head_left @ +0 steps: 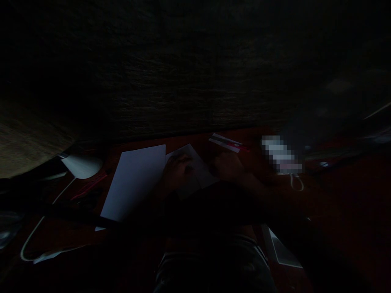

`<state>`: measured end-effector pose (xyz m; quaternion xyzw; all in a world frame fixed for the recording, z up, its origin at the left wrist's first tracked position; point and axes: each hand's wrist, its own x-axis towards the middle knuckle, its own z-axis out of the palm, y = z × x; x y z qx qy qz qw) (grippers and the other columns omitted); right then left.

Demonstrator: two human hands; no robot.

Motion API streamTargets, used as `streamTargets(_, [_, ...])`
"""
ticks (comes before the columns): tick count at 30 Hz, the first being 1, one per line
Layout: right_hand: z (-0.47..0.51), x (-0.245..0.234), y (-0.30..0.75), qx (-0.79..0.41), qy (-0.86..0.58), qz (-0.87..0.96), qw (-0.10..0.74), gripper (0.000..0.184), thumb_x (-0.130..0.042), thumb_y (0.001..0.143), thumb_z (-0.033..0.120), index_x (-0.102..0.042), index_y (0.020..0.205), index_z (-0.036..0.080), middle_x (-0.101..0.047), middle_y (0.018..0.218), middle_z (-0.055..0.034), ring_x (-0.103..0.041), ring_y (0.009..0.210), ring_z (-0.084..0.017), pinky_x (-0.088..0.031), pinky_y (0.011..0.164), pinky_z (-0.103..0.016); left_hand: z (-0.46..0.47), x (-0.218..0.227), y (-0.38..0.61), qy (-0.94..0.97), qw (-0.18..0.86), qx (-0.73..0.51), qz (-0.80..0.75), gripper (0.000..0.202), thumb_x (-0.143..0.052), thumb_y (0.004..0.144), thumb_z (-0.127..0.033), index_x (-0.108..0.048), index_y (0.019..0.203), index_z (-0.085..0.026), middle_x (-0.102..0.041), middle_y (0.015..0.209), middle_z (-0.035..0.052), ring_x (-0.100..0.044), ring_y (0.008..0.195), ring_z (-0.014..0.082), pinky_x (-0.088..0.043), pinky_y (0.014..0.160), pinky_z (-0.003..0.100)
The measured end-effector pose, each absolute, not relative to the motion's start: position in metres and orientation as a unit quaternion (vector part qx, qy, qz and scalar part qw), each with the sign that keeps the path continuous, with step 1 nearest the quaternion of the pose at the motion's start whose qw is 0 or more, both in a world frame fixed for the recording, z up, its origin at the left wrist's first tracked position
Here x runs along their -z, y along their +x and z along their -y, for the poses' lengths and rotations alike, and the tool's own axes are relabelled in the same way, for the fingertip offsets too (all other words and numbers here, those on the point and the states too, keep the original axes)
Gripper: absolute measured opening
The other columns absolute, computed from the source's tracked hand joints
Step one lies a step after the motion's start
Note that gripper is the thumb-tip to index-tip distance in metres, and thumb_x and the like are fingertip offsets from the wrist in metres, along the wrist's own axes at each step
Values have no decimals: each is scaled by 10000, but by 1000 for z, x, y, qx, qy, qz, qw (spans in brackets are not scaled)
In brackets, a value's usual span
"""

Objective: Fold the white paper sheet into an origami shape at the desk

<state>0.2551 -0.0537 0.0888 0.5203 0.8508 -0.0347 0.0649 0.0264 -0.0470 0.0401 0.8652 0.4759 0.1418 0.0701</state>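
The scene is very dark. My left hand [177, 171] rests on a small sheet of white paper [198, 169] lying on a dark red table [336, 203], fingers curled down onto it. My right hand [228, 166] lies at the sheet's right edge, fingers bent; whether it holds anything is hidden by the dark. A larger white sheet [134, 181] sits just left of my left hand.
A white and red flat packet [227, 142] lies beyond my right hand. A white rounded object [82, 165] and a white cable [36, 232] are at the left. Another white sheet [282, 250] lies near the front right. A dark wall rises behind the table.
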Motion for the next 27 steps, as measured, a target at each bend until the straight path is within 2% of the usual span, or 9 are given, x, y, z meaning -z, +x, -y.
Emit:
streamTargets(5, [55,-88,255,28,519,-851,68,358,-534,969,333,-826,1065,150,-808,1045,-197,-770,999,-348,-537,752,-379,47,-40,22,854,33,-129,-503,360,-698,921,-321,-705,1249,-172,-680,1360,146,-608,1289,368,-448,1118,570])
streamTargets(8, [53,-85,255,26,525,-848,65,365,-516,984,338,-814,1089,154,-807,1043,-195,-772,981,-350,-540,744,-384,46,-39,18,853,18,-133,-504,387,-702,921,-394,-691,1255,-199,-668,1368,135,-581,1307,376,-433,1117,575])
streamTargets(12, [48,-75,256,42,533,-844,51,410,-508,1023,443,-751,1247,200,-805,1094,-164,-768,1000,-330,-546,776,-378,43,-34,15,854,7,-131,-504,448,-693,916,-470,-651,1271,-200,-635,1365,149,-563,1297,377,-423,1103,561])
streamTargets(16, [42,-62,260,79,522,-849,-17,479,-524,1029,535,-652,1405,267,-745,1318,-111,-733,1109,-282,-540,867,-346,39,-27,15,861,23,-142,-488,557,-716,881,-547,-621,1291,-183,-615,1356,161,-547,1286,379,-416,1101,551])
streamTargets(19, [39,-55,262,92,498,-861,-50,400,-533,1044,467,-686,1373,299,-694,1405,-82,-715,1138,-254,-530,889,-326,37,-26,17,865,38,-163,-473,492,-707,897,-505,-633,1275,-199,-636,1345,137,-554,1277,354,-414,1111,536])
streamTargets(22, [37,-51,262,99,495,-861,-62,345,-527,1053,367,-718,1332,298,-701,1384,-73,-714,1124,-237,-523,885,-316,34,-29,21,860,57,-188,-472,319,-663,927,-341,-675,1220,-215,-686,1274,103,-592,1241,316,-432,1103,506])
streamTargets(24, [36,-51,261,105,495,-860,-73,324,-524,1050,327,-742,1288,294,-712,1363,-65,-713,1122,-231,-518,880,-309,32,-30,23,856,70,-207,-469,226,-625,932,-260,-714,1137,-224,-722,1182,81,-630,1187,292,-458,1074,480])
streamTargets(27, [37,-53,258,114,497,-854,-106,314,-509,1051,296,-762,1237,279,-728,1334,-62,-710,1132,-229,-513,884,-306,29,-29,25,840,98,-237,-478,165,-597,957,-290,-739,942,-207,-747,988,69,-679,1018,261,-517,966,426])
